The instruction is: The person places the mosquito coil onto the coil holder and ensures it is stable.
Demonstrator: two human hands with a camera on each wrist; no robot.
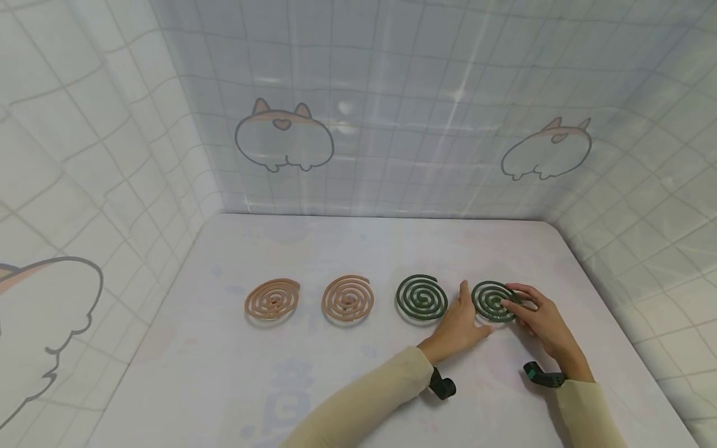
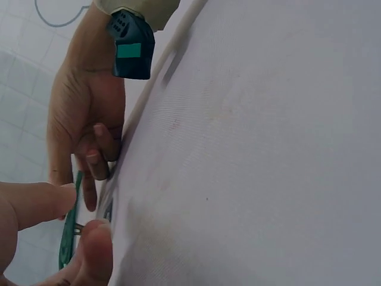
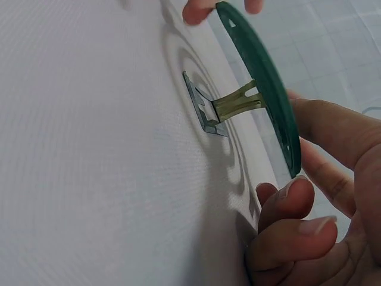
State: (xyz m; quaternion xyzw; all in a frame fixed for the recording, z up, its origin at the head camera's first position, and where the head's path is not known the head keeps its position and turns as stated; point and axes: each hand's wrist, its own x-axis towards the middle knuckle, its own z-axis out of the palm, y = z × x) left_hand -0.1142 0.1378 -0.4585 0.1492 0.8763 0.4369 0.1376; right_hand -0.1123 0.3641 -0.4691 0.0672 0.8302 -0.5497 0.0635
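Observation:
My right hand (image 1: pixel 542 320) is at a green mosquito coil (image 1: pixel 486 311) at the far right of the row, the thumb over its top and the fingers at its right rim. In the right wrist view this green coil (image 3: pixel 271 77) sits on a small metal stand (image 3: pixel 229 107) above the tabletop, with curled fingertips (image 3: pixel 292 196) at its rim. To its left is my left hand (image 1: pixel 456 326), forefinger and thumb spread apart beside the coil's near rim. A second green coil (image 1: pixel 422 298) lies just left of the left hand.
Two brown coils, one in the middle (image 1: pixel 347 300) and one farther left (image 1: pixel 272 300), stand in the same row on the white table (image 1: pixel 224 379). Tiled-pattern sheets (image 1: pixel 370 124) rise at the back and both sides. Each wrist carries a dark strapped device (image 1: pixel 442 384).

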